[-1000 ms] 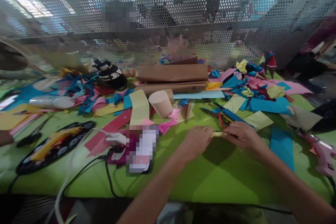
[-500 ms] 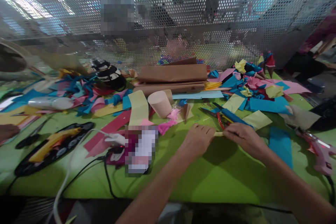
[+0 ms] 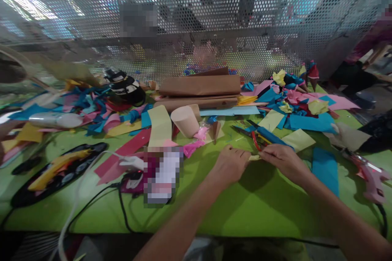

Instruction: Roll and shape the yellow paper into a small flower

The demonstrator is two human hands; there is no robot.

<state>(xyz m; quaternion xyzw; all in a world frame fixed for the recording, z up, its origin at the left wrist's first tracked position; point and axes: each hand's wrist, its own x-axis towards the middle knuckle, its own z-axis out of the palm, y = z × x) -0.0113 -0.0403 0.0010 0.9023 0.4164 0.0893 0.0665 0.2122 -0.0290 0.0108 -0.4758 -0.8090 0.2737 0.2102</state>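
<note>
Both my hands meet over the green table (image 3: pixel 226 216), holding a thin pale yellow twisted strip (image 3: pixel 254 158) between them. My left hand (image 3: pixel 232 164) has its fingers closed round the strip's left end. The right end is pinched in my right hand (image 3: pixel 280 158). Just beyond my right hand lie scissors with red handles (image 3: pixel 255 140) and a blue-handled tool (image 3: pixel 274 136). A small brown paper cone (image 3: pixel 216 129) and a shiny pink wrapper (image 3: pixel 193 147) are beyond my left hand.
Brown folded paper (image 3: pixel 200 85) lies at the back, with crumpled coloured paper at both sides. A pink glue gun (image 3: pixel 371 177) is at the right. Left are a power strip (image 3: pixel 133 181), cables and a black tray (image 3: pixel 23 195). Another person's hand shows at the far left edge.
The view has shifted slightly. My hands keep nearly the same pose on the strip, which now bends a little. The other person's hand at the far left has moved up and back.
</note>
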